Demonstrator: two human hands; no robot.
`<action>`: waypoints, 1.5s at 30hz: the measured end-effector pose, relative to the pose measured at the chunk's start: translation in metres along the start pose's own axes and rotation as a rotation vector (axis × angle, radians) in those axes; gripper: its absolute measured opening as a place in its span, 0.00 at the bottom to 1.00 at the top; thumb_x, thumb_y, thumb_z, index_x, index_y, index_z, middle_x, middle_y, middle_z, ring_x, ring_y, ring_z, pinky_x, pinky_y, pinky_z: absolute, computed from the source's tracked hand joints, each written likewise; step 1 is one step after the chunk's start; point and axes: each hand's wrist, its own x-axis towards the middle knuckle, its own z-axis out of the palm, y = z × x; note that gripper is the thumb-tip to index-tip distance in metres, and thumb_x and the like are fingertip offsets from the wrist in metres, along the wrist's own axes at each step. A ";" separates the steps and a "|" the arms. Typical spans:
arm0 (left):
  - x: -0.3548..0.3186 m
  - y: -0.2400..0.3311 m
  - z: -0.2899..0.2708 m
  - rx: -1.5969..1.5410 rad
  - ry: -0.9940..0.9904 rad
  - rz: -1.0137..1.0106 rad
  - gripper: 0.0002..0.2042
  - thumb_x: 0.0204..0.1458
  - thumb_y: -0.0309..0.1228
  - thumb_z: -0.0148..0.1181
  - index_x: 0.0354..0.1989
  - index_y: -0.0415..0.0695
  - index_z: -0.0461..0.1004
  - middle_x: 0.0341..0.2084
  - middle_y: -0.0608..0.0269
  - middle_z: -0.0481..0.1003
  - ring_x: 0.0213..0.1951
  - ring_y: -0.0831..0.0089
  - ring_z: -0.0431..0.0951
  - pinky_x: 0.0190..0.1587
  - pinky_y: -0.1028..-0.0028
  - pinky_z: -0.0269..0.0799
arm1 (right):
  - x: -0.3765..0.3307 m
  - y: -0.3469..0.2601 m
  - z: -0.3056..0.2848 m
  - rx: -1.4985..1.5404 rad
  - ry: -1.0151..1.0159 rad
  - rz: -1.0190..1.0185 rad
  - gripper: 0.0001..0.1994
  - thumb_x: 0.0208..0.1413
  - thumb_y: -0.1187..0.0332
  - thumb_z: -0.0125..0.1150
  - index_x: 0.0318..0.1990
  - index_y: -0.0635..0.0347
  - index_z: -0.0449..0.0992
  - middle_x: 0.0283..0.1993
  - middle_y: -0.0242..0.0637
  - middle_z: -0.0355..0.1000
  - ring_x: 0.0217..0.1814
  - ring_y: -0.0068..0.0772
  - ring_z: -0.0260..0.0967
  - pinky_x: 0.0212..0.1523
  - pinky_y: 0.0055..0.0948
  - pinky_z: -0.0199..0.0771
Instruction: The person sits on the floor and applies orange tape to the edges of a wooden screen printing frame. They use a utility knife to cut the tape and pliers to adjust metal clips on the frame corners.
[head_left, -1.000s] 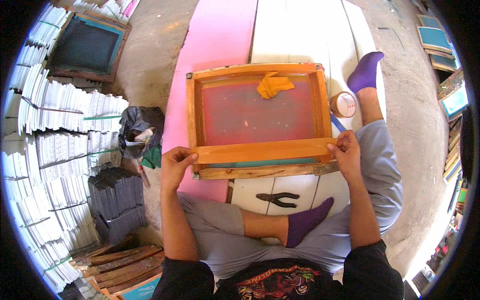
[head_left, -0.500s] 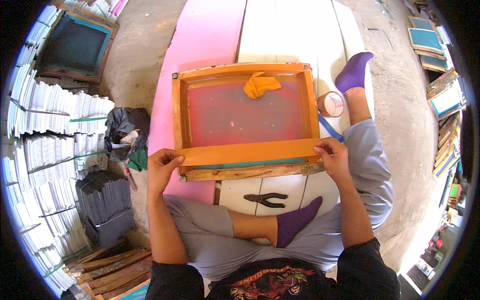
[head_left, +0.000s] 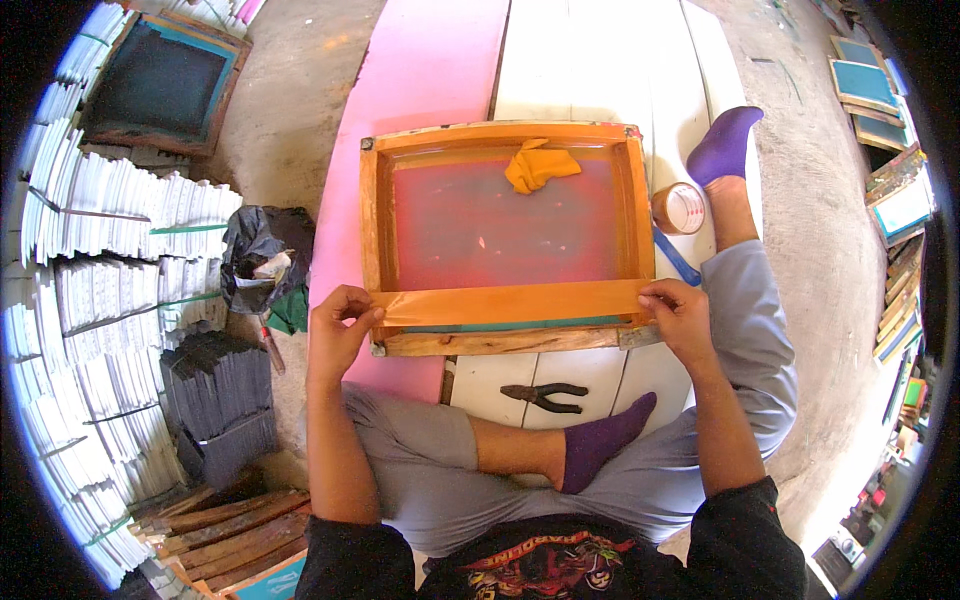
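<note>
A strip of orange-brown packing tape (head_left: 510, 303) is stretched level across the near part of a wooden screen printing frame (head_left: 505, 343). My left hand (head_left: 342, 318) pinches its left end, thumb against fingers. At the right end my right hand (head_left: 676, 312) grips it the same way, over the frame's right side. Inside the frame the mesh (head_left: 450, 225) is reddish and grey, with a teal band along the near edge. Crumpled orange tape (head_left: 540, 167) lies at the far side of the mesh. Whether the strip touches the mesh I cannot tell.
Right of the frame are a tape roll (head_left: 680, 209) and a blue strip-like tool (head_left: 676, 256). Black-handled pliers (head_left: 545, 395) lie between the frame and my folded leg. Stacks of paper (head_left: 120, 215) and a black plastic bag (head_left: 262, 255) stand on the left.
The whole scene has shifted slightly right in view. Both hands still hold the tape strip by its ends, and it lies nearly in the same place over the frame.
</note>
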 end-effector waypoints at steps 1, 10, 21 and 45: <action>-0.001 0.000 -0.002 0.035 -0.008 0.023 0.08 0.49 0.18 0.71 0.34 0.37 0.76 0.25 0.68 0.78 0.31 0.80 0.77 0.37 0.77 0.73 | 0.000 0.001 0.001 -0.022 -0.007 -0.015 0.08 0.53 0.73 0.70 0.40 0.67 0.83 0.39 0.46 0.81 0.39 0.39 0.81 0.45 0.33 0.80; -0.010 0.011 -0.011 0.274 0.012 0.132 0.08 0.48 0.25 0.74 0.35 0.36 0.83 0.28 0.54 0.83 0.31 0.69 0.83 0.37 0.71 0.77 | 0.003 -0.012 -0.006 -0.212 -0.056 -0.098 0.10 0.53 0.68 0.69 0.40 0.64 0.84 0.42 0.46 0.82 0.43 0.45 0.81 0.47 0.37 0.79; -0.001 0.006 -0.004 0.515 -0.168 0.170 0.06 0.51 0.26 0.69 0.35 0.37 0.84 0.27 0.50 0.80 0.29 0.56 0.81 0.36 0.64 0.76 | 0.001 -0.015 -0.002 -0.424 -0.108 -0.184 0.07 0.52 0.71 0.69 0.36 0.64 0.83 0.36 0.46 0.81 0.35 0.46 0.80 0.39 0.37 0.78; -0.006 0.006 0.019 0.872 -0.324 0.137 0.08 0.53 0.31 0.61 0.38 0.50 0.84 0.39 0.54 0.81 0.44 0.53 0.81 0.47 0.58 0.77 | 0.002 -0.019 0.014 -0.835 -0.276 -0.166 0.10 0.60 0.64 0.57 0.39 0.53 0.84 0.35 0.41 0.79 0.38 0.47 0.79 0.38 0.47 0.79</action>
